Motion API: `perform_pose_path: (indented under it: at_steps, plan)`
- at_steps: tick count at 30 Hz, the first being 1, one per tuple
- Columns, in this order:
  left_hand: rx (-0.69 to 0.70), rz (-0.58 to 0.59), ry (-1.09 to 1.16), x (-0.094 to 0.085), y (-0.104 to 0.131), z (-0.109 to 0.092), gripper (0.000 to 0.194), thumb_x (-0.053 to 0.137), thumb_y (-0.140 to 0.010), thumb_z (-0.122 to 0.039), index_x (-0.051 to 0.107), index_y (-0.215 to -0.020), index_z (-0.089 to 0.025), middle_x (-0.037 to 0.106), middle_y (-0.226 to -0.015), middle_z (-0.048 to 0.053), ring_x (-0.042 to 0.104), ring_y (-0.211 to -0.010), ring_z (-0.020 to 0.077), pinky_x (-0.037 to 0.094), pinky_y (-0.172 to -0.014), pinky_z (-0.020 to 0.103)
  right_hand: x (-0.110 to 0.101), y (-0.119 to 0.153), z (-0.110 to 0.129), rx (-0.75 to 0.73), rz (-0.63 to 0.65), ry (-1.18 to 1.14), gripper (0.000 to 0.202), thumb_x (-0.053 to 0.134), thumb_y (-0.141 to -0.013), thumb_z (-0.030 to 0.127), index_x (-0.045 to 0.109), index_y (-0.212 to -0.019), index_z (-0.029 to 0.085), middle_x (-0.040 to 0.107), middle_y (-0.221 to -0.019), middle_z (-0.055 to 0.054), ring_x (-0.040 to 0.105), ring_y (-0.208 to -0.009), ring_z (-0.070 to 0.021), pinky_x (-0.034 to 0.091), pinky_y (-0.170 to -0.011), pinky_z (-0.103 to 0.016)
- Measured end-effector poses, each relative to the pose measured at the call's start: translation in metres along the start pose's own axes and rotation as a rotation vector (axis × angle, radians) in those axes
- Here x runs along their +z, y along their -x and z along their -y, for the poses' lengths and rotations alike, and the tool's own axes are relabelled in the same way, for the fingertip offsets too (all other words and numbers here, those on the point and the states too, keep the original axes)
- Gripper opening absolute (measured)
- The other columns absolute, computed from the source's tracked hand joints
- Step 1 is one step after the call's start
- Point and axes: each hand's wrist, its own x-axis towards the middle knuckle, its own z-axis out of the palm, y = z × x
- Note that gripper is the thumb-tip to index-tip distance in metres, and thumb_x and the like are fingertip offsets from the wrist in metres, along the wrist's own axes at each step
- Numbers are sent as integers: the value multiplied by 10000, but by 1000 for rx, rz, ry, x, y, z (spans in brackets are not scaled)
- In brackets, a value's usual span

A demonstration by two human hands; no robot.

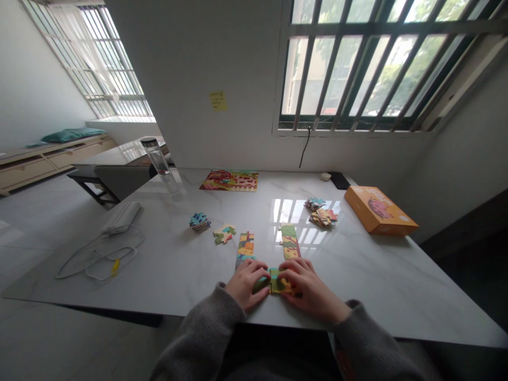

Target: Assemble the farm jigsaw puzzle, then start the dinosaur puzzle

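Observation:
Both hands rest on joined puzzle pieces (pixel 274 281) near the table's front edge. My left hand (pixel 248 284) has its fingers curved over the left end of that row, thumb towards the middle. Fingers bent, my right hand (pixel 305 288) grips the row's right part. A strip of joined pieces (pixel 246 244) runs away from me beyond my left hand, and another strip (pixel 290 241) stands beyond my right hand. Loose pieces (pixel 224 234) lie left of the strips. Farther left is a small blue-topped stack (pixel 199 222); more piled pieces (pixel 323 216) lie to the right.
An orange box (pixel 379 210) and a black phone (pixel 339 180) are at the right. A farm picture board (pixel 230 180) lies by the wall. On the left are a glass bottle (pixel 155 156), a white power strip (pixel 122 217) and a looping cable (pixel 115 268).

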Motion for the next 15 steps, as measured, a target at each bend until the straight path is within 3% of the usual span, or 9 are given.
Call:
perform_pose_path:
  at_steps: [9, 15]
  plan:
    - [28, 58, -97, 2, 3, -1, 244, 711, -813, -266, 694, -1055, -243, 627, -1256, 52, 497, -1114, 268, 433, -1006, 455, -2, 1, 5, 17, 29, 11, 198, 682, -851, 215, 636, -1037, 262, 612, -1173, -41, 504, -1131, -233, 374, -1038, -425]
    - [57, 68, -140, 5, 5, 5, 242, 676, -859, -308, 685, -1096, -266, 616, -1261, 50, 497, -1127, 270, 417, -1000, 451, -2, 4, -2, 10, 23, 1, 481, 714, -815, 228, 573, -1273, 280, 562, -1297, -73, 463, -1220, -265, 382, -1067, -450]
